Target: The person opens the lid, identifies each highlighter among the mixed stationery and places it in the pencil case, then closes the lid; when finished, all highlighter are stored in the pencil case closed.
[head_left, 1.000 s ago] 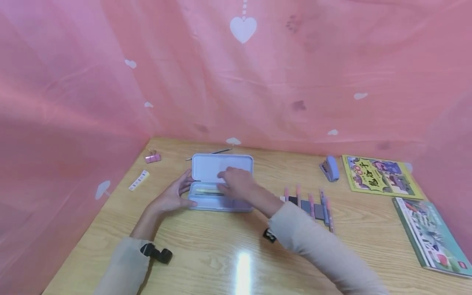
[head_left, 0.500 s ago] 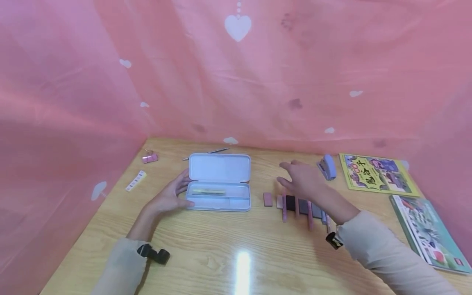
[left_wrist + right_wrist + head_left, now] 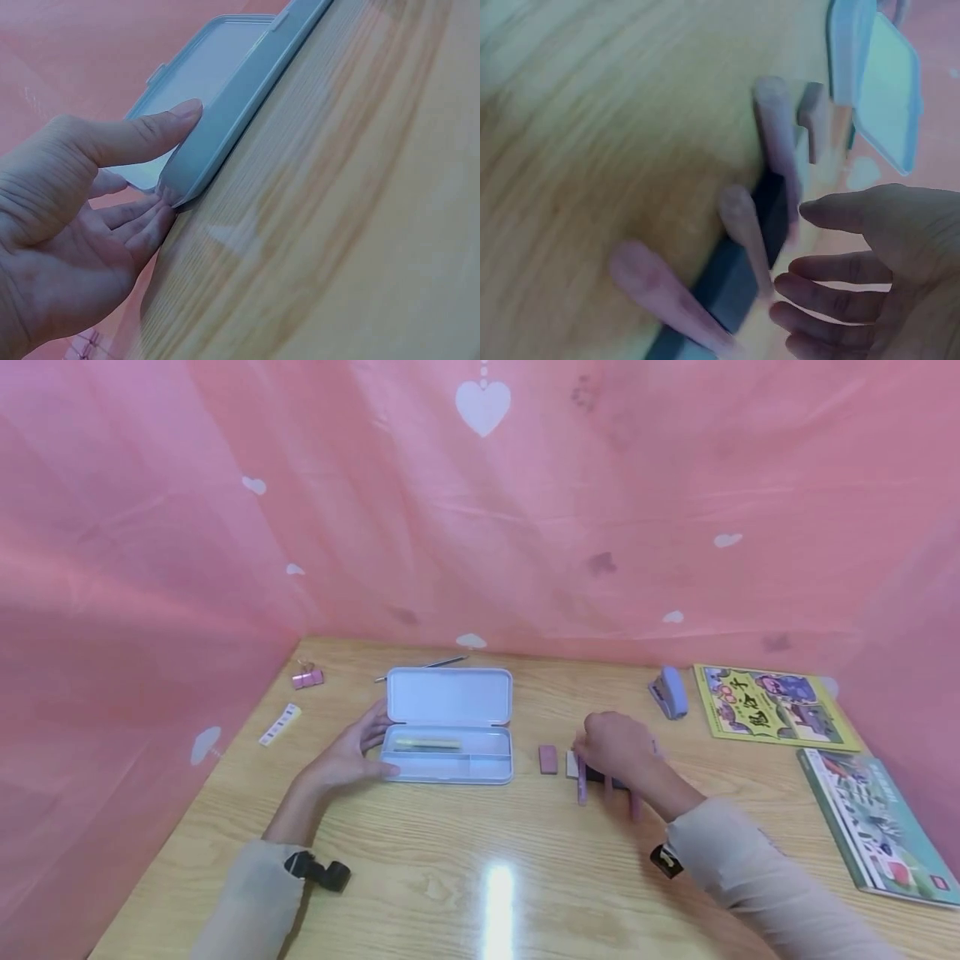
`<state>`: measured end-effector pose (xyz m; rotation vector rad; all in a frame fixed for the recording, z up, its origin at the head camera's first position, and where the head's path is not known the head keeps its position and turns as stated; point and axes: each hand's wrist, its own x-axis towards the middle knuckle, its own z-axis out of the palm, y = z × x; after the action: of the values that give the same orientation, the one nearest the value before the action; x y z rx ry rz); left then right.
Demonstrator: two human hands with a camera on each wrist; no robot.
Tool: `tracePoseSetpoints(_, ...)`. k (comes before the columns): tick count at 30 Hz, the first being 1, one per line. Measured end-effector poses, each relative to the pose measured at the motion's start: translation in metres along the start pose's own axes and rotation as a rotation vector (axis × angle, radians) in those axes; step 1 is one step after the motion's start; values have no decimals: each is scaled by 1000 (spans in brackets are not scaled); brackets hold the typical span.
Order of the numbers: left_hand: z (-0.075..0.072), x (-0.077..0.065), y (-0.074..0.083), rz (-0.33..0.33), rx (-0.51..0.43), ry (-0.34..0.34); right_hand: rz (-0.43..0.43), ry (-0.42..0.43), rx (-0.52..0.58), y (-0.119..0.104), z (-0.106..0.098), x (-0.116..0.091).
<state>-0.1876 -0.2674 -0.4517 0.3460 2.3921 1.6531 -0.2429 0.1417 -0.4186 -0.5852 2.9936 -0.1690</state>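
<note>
A pale blue pencil case (image 3: 450, 696) lies with its lid raised, a yellowish pen (image 3: 427, 744) inside its back compartment. My left hand (image 3: 348, 760) holds the left end; in the left wrist view the thumb (image 3: 146, 137) rests on the case's rim and the fingers are at the corner. Over a row of pens and blocks hovers my right hand (image 3: 618, 747). In the right wrist view its fingers are loosely bent beside a pink pen (image 3: 777, 124), with nothing between them. These pens lie across dark blocks (image 3: 771, 202), partly hidden by the hand in the head view.
A pink eraser (image 3: 547, 759) lies between case and pens. Behind are a thin pen (image 3: 446, 661) and a purple stapler (image 3: 670, 693). Two books, one yellow (image 3: 776, 706) and one green (image 3: 877, 827), lie right; a pink binder clip (image 3: 307, 678) and white strip (image 3: 281, 724) lie left.
My right hand has left the pencil case, swung right to the pens, and come down over them. The left hand has stayed at the case's left end.
</note>
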Motion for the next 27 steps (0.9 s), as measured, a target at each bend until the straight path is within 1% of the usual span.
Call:
tracePoseSetpoints(3,1,-4,9,0,2,-3,7,23,13,-2,7,3)
tracePoseSetpoints(5,1,-5,11,-6,3,1,18,51,45,-3,10,3)
tracePoseSetpoints(8,1,-5,12,-12,7,3,55,85,117,-4,14,5)
tracePoseSetpoints(10,1,-5,13,-22,2,3,86,90,190,-5,16,7)
tracePoseSetpoints(12,1,-5,14,-28,0,0,96,105,257,-6,16,8)
tracePoseSetpoints(16,1,-6,16,-40,-8,-3,50,150,358,-7,8,13)
tracePoseSetpoints(18,1,-7,16,-32,3,-4,28,149,396,-9,0,16)
tracePoseSetpoints(19,1,-6,13,-20,19,-7,16,143,412,-10,-5,17)
tracePoseSetpoints(21,1,-6,10,-19,23,-6,1,125,439,-12,-14,19)
tracePoseSetpoints(23,0,-3,2,-13,24,-3,-5,107,454,-15,-23,21)
tracePoseSetpoints(25,0,0,-6,-8,20,-1,-12,99,456,-18,-29,23)
tracePoseSetpoints(27,0,3,-12,-8,7,0,-24,92,453,-23,-33,26)
